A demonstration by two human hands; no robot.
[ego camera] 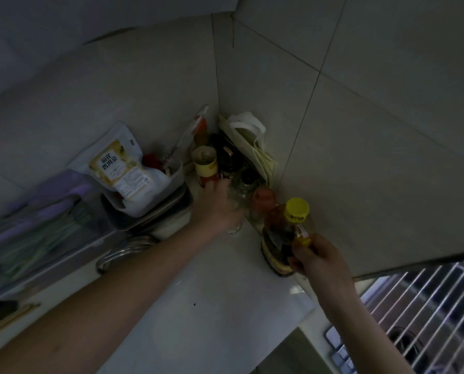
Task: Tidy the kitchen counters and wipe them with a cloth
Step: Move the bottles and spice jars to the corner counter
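Observation:
In the dim counter corner, my right hand grips a dark sauce bottle with a yellow cap by its yellow handle, close to the right wall. My left hand reaches into the cluster of condiments and closes around a clear glass jar standing on the white counter. Just behind my left hand stand a red jar with a yellow label, a dark bottle and a small jar with a red lid. No cloth is visible.
A white tub holding a tea pouch sits on a metal tray at the left. Folded bags lean in the wall corner. A clear box lies far left; a window grille is at lower right.

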